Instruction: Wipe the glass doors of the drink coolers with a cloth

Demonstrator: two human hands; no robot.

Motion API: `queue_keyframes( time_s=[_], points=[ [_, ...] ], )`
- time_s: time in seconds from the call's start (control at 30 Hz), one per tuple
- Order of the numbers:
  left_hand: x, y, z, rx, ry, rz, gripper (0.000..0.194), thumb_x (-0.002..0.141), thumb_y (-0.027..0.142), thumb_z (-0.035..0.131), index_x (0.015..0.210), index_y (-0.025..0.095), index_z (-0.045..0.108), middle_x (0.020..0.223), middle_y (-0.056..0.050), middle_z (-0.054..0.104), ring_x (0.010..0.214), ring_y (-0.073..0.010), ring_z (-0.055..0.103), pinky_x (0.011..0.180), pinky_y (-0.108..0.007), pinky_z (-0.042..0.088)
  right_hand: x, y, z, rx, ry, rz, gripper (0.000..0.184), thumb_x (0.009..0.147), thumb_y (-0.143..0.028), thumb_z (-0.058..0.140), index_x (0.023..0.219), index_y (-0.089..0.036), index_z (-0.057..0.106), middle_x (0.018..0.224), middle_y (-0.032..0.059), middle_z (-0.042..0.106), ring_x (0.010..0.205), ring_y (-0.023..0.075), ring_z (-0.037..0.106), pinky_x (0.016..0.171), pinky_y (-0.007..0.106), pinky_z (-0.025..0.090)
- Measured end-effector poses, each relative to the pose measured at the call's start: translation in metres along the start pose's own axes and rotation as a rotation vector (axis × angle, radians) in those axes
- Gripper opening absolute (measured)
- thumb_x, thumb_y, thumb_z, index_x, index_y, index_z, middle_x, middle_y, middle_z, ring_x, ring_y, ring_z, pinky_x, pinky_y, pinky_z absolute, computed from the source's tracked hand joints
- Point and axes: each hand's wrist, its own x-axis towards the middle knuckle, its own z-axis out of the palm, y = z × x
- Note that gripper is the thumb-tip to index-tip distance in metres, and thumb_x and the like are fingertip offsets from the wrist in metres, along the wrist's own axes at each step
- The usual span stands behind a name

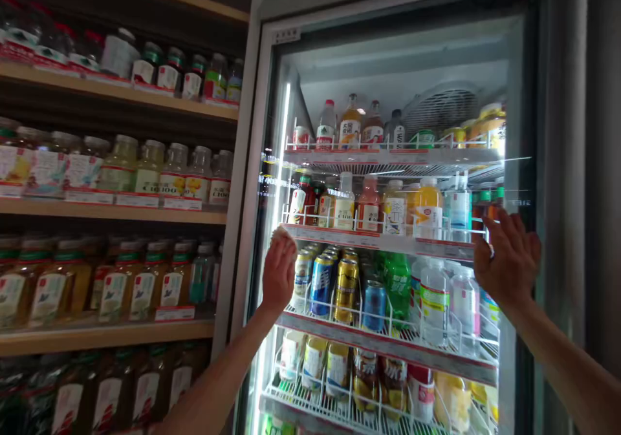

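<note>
My left hand (pixel 279 272) is raised at the left side of the glass door (pixel 388 53) of a lit drinks cooler. Its fingers are closed on a small crumpled whitish cloth (pixel 280 233), which shows only at the fingertips. On the right side of the door my right hand (pixel 507 254) has its fingers spread, with nothing seen in it. I cannot tell whether either hand touches the glass. Behind the door, juice bottles (pixel 428 205) stand on the upper racks and drink cans (pixel 347 289) on a lower one.
Wooden shelves (pixel 116 212) on the left carry rows of bottled drinks (pixel 118 286). A grey metal frame (pixel 241 183) divides them from the cooler. White wire racks (pixel 334 335) inside hold more bottles, and a round fan grille (pixel 439 108) shows at the upper back.
</note>
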Motion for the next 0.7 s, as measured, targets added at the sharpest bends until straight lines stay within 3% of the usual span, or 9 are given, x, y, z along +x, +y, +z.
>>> queue_keyframes(
  time_s=[0.07, 0.1, 0.23, 0.3, 0.37, 0.43, 0.53, 0.6, 0.7],
  points=[
    [0.001, 0.007, 0.004, 0.019, 0.086, -0.124, 0.049, 0.089, 0.014, 0.038, 0.137, 0.02, 0.035, 0.145, -0.008, 0.033, 0.138, -0.0194, 0.02, 0.111, -0.044, 0.031, 0.0, 0.0, 0.001, 0.003, 0.019, -0.003, 0.048, 0.085, -0.032, 0.04, 0.132, -0.021, 0.045, 0.139, 0.0089, 0.044, 0.131, 0.0241, 0.036, 0.108, 0.046, 0.024],
    [-0.004, 0.02, 0.007, 0.002, 0.064, -0.06, 0.048, 0.088, 0.014, 0.039, 0.136, 0.02, 0.037, 0.144, -0.008, 0.036, 0.138, -0.0199, 0.021, 0.11, -0.044, 0.032, 0.0, 0.001, 0.002, 0.005, 0.021, -0.003, 0.048, 0.085, -0.032, 0.041, 0.132, -0.022, 0.045, 0.139, 0.0085, 0.044, 0.131, 0.024, 0.036, 0.108, 0.046, 0.024],
    [-0.037, 0.069, 0.01, -0.132, -0.176, 0.564, 0.039, 0.087, 0.022, 0.044, 0.125, 0.024, 0.05, 0.139, -0.002, 0.045, 0.136, -0.0182, 0.028, 0.111, -0.037, 0.031, -0.001, 0.002, 0.002, 0.017, 0.03, 0.008, 0.049, 0.085, -0.034, 0.04, 0.133, -0.024, 0.044, 0.139, 0.0068, 0.044, 0.131, 0.0236, 0.037, 0.108, 0.046, 0.025],
    [-0.042, 0.061, 0.004, -0.165, -0.229, 0.646, 0.035, 0.088, 0.023, 0.043, 0.122, 0.025, 0.053, 0.138, 0.0, 0.046, 0.135, -0.0171, 0.029, 0.111, -0.035, 0.03, -0.001, 0.002, 0.002, 0.015, 0.031, 0.006, 0.049, 0.085, -0.035, 0.04, 0.132, -0.024, 0.045, 0.139, 0.0068, 0.045, 0.13, 0.0238, 0.038, 0.108, 0.046, 0.025],
    [-0.034, 0.034, -0.001, -0.135, -0.185, 0.421, 0.038, 0.088, 0.019, 0.041, 0.126, 0.023, 0.049, 0.138, -0.003, 0.045, 0.135, -0.0185, 0.029, 0.111, -0.037, 0.03, -0.001, 0.002, 0.002, 0.007, 0.019, 0.007, 0.049, 0.085, -0.035, 0.039, 0.132, -0.024, 0.045, 0.139, 0.0072, 0.044, 0.13, 0.024, 0.038, 0.108, 0.045, 0.025],
    [-0.022, 0.008, -0.001, -0.069, -0.021, 0.035, 0.044, 0.089, 0.017, 0.038, 0.133, 0.021, 0.041, 0.142, -0.008, 0.039, 0.137, -0.0215, 0.025, 0.111, -0.043, 0.03, -0.001, 0.002, 0.002, -0.002, 0.017, 0.011, 0.049, 0.085, -0.034, 0.039, 0.132, -0.023, 0.045, 0.139, 0.0074, 0.044, 0.131, 0.0235, 0.037, 0.108, 0.045, 0.024],
    [-0.019, 0.01, 0.007, -0.028, 0.138, -0.266, 0.048, 0.09, 0.017, 0.037, 0.138, 0.022, 0.033, 0.147, -0.01, 0.029, 0.139, -0.0239, 0.018, 0.111, -0.049, 0.028, 0.0, 0.001, 0.002, -0.002, 0.031, 0.006, 0.048, 0.085, -0.032, 0.039, 0.131, -0.023, 0.046, 0.139, 0.0074, 0.044, 0.131, 0.0223, 0.037, 0.108, 0.044, 0.024],
    [-0.032, 0.034, 0.012, -0.046, 0.034, -0.057, 0.049, 0.089, 0.016, 0.039, 0.136, 0.023, 0.036, 0.145, -0.007, 0.034, 0.138, -0.023, 0.02, 0.111, -0.047, 0.029, 0.0, 0.001, 0.002, 0.003, 0.041, 0.0, 0.047, 0.085, -0.033, 0.039, 0.13, -0.022, 0.047, 0.139, 0.0074, 0.045, 0.13, 0.022, 0.038, 0.108, 0.043, 0.025],
    [-0.051, 0.06, 0.011, -0.088, -0.209, 0.506, 0.043, 0.086, 0.022, 0.047, 0.129, 0.025, 0.046, 0.14, -0.004, 0.043, 0.135, -0.0192, 0.029, 0.112, -0.039, 0.029, 0.0, 0.002, 0.001, 0.016, 0.048, -0.007, 0.046, 0.085, -0.034, 0.039, 0.129, -0.021, 0.049, 0.138, 0.0073, 0.046, 0.13, 0.022, 0.039, 0.108, 0.043, 0.026]
  ],
)
